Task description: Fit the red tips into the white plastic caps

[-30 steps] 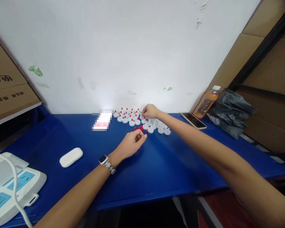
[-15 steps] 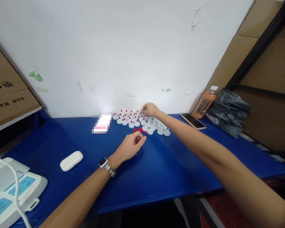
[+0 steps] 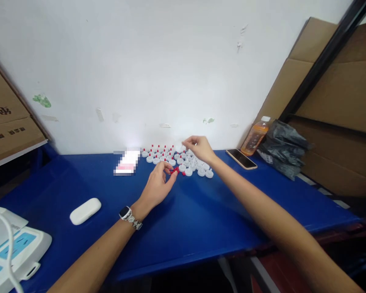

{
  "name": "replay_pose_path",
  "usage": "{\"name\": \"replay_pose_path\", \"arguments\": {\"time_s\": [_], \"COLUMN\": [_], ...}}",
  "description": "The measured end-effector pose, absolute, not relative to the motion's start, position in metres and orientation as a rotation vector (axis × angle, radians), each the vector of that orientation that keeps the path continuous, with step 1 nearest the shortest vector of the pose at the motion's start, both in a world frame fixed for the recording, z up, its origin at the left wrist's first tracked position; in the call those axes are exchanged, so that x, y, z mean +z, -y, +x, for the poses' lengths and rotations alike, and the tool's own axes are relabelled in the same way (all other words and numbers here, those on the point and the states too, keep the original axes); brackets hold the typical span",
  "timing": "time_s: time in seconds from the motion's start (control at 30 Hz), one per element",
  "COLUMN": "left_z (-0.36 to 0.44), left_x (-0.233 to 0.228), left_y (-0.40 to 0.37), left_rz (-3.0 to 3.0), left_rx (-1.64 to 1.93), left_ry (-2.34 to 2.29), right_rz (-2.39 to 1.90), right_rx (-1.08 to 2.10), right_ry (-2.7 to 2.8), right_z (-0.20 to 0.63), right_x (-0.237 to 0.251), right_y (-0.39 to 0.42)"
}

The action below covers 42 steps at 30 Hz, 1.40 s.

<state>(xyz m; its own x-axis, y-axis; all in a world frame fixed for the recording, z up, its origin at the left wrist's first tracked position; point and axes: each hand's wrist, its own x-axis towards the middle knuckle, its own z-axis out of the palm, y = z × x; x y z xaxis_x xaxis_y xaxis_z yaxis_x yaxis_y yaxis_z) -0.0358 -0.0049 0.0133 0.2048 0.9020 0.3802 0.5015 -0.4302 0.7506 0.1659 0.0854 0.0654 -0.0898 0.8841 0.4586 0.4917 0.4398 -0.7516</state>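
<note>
Small white caps (image 3: 198, 170) lie in a cluster at the back of the blue table (image 3: 201, 215). Those on the left of the cluster (image 3: 157, 154) carry red tips. A little heap of loose red tips (image 3: 179, 172) sits at the cluster's front edge. My left hand (image 3: 157, 186), with a watch on the wrist, rests on the table, its thumb and forefinger at that heap. Whether they hold a tip is too small to see. My right hand (image 3: 199, 148) hovers just above the caps, its fingertips pinched on a white cap.
A phone (image 3: 241, 158), an orange drink bottle (image 3: 255, 137) and a black plastic bag (image 3: 283, 149) lie at the back right. A white earbud case (image 3: 85, 211) and a white device (image 3: 14, 248) sit at the left. Cardboard boxes (image 3: 6, 122) flank the table.
My left hand has slid forward to the red heap and spread its fingers. My right hand has lifted off the caps and come slightly nearer. The view has shifted a little.
</note>
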Motion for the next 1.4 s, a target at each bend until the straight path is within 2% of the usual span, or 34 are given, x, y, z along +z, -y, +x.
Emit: {"name": "replay_pose_path", "arguments": {"time_s": [0.17, 0.33, 0.4, 0.53, 0.6, 1.0, 1.17, 1.4], "left_z": [-0.037, -0.040, -0.041, -0.045, -0.046, -0.044, -0.045, -0.042], "left_x": [0.005, 0.006, 0.007, 0.006, 0.006, 0.008, 0.007, 0.009], "left_y": [0.002, 0.000, 0.000, -0.001, -0.001, 0.003, 0.003, 0.004], "left_rz": [2.114, 2.153, 2.161, 2.168, 2.177, 2.220, 2.200, 2.142], "left_rx": [1.154, 1.017, 0.936, 0.907, 0.855, 0.734, 0.752, 0.826], "left_ry": [-1.357, -1.236, -1.196, -1.264, -1.287, -1.293, -1.276, -1.217], "right_rz": [-1.061, -1.030, -1.061, -1.180, -1.218, -1.218, -1.144, -0.912], "right_rx": [0.770, 0.802, 0.657, 0.073, -0.115, -0.265, -0.076, 1.015], "right_ry": [1.775, 1.858, 1.945, 2.218, 2.340, 2.455, 2.273, 1.694], "right_z": [0.152, 0.147, 0.151, 0.167, 0.173, 0.171, 0.171, 0.159], "right_x": [0.040, 0.027, 0.027, 0.027, 0.025, 0.013, 0.014, 0.016], "right_y": [-0.028, -0.011, -0.011, -0.013, -0.015, -0.026, -0.023, -0.016]}}
